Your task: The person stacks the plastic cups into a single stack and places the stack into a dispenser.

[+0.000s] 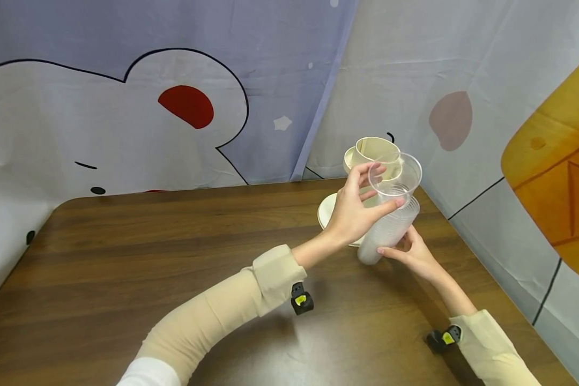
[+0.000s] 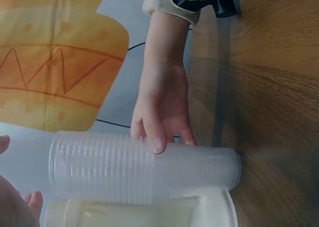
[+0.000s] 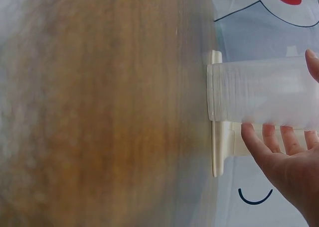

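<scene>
In the head view my left hand [image 1: 354, 212] grips a clear plastic cup [image 1: 405, 166] near its rim, thumb in front and fingers on the far side. Just below is a tilted stack of nested clear cups [image 1: 391, 230]. My right hand [image 1: 412, 254] holds this stack at its lower part, thumb across the near side. The left wrist view shows the stack [image 2: 109, 167] with ribbed rims and the right thumb pressed along it. Fingers of the right hand [image 3: 286, 170] lie along the stack's side in the right wrist view.
Behind the clear cups stand cream-coloured cups [image 1: 369, 147], partly hidden by the hand. A white plate [image 1: 325, 212] lies under them near the table's far right corner. The wooden table [image 1: 173, 257] meets a printed fabric backdrop [image 1: 270, 80] at the back and right.
</scene>
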Demonstrator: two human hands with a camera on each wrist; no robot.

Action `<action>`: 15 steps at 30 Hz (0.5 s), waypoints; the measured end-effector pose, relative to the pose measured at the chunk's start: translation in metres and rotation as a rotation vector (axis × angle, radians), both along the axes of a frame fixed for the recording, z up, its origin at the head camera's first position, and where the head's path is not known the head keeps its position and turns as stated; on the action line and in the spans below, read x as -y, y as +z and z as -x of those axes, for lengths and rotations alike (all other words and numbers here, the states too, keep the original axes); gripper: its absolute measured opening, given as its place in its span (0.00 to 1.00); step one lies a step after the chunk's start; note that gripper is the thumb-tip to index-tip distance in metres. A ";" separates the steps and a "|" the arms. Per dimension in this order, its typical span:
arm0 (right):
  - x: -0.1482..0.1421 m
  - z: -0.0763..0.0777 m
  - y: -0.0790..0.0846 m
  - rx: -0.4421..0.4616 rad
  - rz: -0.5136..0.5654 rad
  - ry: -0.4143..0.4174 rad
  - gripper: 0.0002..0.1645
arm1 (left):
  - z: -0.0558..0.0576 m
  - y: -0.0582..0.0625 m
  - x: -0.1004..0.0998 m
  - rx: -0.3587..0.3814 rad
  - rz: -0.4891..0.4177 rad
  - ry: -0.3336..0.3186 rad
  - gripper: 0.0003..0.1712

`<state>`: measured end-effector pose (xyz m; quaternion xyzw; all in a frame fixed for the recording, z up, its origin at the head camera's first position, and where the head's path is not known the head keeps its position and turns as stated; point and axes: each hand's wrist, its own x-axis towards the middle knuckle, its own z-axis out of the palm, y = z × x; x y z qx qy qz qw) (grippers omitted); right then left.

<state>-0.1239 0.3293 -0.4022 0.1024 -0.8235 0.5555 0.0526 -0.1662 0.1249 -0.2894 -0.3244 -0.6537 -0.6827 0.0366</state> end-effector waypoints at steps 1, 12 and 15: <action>0.000 0.000 0.000 0.000 0.001 0.000 0.43 | 0.000 -0.001 0.000 -0.002 0.009 -0.006 0.40; 0.002 0.000 0.000 0.000 0.008 0.003 0.44 | 0.002 -0.008 -0.004 -0.028 0.113 -0.026 0.40; 0.002 0.000 0.001 0.000 0.006 0.007 0.44 | 0.002 -0.009 -0.004 -0.029 0.150 -0.022 0.40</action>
